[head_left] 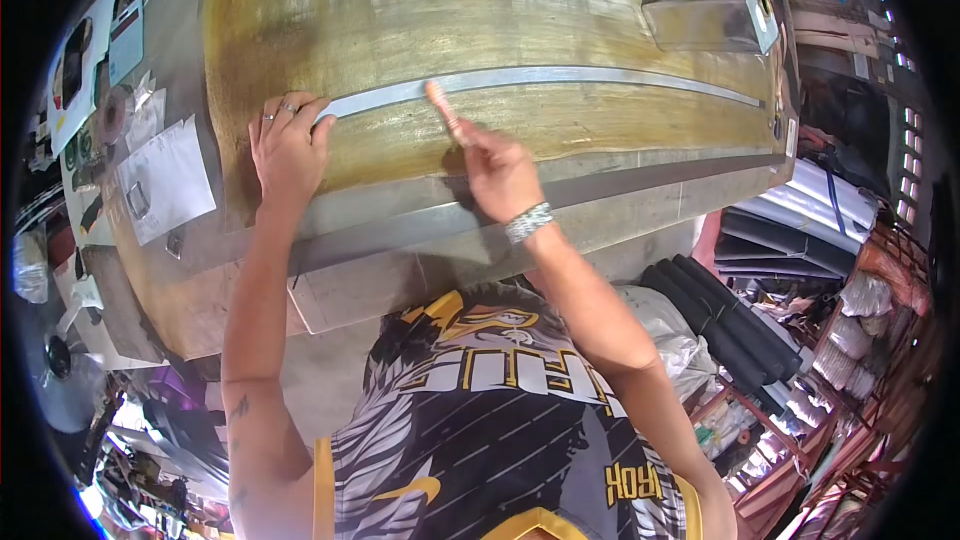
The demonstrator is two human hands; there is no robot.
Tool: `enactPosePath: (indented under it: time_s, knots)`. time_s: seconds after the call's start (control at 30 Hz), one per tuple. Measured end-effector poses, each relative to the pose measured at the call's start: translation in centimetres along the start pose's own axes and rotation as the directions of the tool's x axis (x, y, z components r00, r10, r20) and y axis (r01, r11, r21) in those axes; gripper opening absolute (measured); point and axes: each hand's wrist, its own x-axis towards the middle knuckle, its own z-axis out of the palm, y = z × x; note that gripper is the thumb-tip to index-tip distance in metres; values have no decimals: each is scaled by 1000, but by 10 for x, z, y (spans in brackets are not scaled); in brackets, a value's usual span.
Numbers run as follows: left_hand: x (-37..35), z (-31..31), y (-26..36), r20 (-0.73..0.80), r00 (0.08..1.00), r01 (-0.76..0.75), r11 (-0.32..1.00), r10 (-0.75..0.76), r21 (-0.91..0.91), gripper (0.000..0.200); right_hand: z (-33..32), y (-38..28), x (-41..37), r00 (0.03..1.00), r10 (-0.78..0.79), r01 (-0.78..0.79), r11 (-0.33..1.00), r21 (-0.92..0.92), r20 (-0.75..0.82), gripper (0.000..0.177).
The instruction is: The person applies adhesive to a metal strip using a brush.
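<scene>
**Both hands laid on a metal strip**

A long, thin metal strip is seen lying flat across the yellow-stained bench, running from near its left side to its right edge, roughly parallel to the near edge.

The left hand is laid palm-down on the bench at the strip's left end. Its fingers are spread and flat, and the fingertips are set against the end of the strip. Nothing is gripped by it. Rings are worn on two fingers.

The right hand is held just to the right of the left one, near the strip. Its index finger is stretched out, with the tip placed on the strip; the other fingers are curled in, and nothing is pinched. A bracelet is worn at the wrist.

A metal box is seen on the bench beyond the strip, towards the right end and well apart from both hands. Papers are spread on the bench's left side. Black rolls are stacked on the floor to the right.
</scene>
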Motion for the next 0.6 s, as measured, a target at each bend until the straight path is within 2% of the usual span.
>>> enactPosePath:
  time_s: [0.03, 0.07, 0.1, 0.17, 0.2, 0.23, 0.27, 0.3, 0.33, 0.37, 0.4, 0.43, 0.5, 0.6]
  knots:
    - [0, 0, -1, -1, 1000, -8, 1000, 8, 0, 23, -8, 20, 3, 987, -125, 126, 992, 11, -101, 33]
    - [-1, 0, -3, 0, 1000, -16, 1000, 16, -1, 22, -29, 35, 5, 995, 30, -37, 997, -69, -94, 34]
    - [0, 0, -3, -1, 1000, -25, 1000, 25, -4, 22, -42, 60, 9, 974, 43, -57, 997, -58, -220, 37]
    - [0, 0, -4, 9, 1000, -23, 1000, 23, 9, 22, -74, 76, 16, 923, 240, -315, 920, -233, -302, 38]
    - [0, 0, -3, 16, 1000, -27, 1000, 27, 14, 22, -71, 82, 15, 939, 176, -257, 929, -267, -294, 38]
    - [1, 0, -1, 27, 999, -24, 999, 23, 29, 23, -65, 74, 16, 952, 112, -199, 933, -300, -285, 38]
    - [1, -1, 0, 39, 999, -21, 999, 20, 45, 23, -51, 63, 14, 962, 129, -192, 947, -258, -242, 38]
    - [1, -3, 1, 52, 999, -21, 998, 18, 63, 24, -32, 55, 14, 976, -45, 6, 984, -180, -214, 34]
    - [1, -3, 1, 62, 998, -16, 997, 11, 70, 24, -17, 32, 13, 993, -47, 21, 972, -232, -107, 32]
    - [2, -4, 1, 71, 997, -11, 997, 6, 76, 24, 1, 23, 8, 997, -48, 41, 992, -121, -58, 30]
    - [2, -4, 3, 78, 997, -5, 997, -1, 82, 25, 11, 9, 5, 1000, 1, -1, 1000, 9, 4, 31]
    - [3, -4, 4, 83, 997, -5, 996, -2, 85, 25, 4, -10, 6, 981, 162, -165, 986, 18, 108, 31]
    - [3, -6, 5, 97, 995, 1, 996, -10, 92, 25, 4, 20, 8, 993, -54, 67, 990, 127, -106, 32]
    - [3, -7, 5, 97, 995, 3, 997, -10, 73, 25, -67, 75, 21, 954, 121, -133, 991, -25, -273, 35]
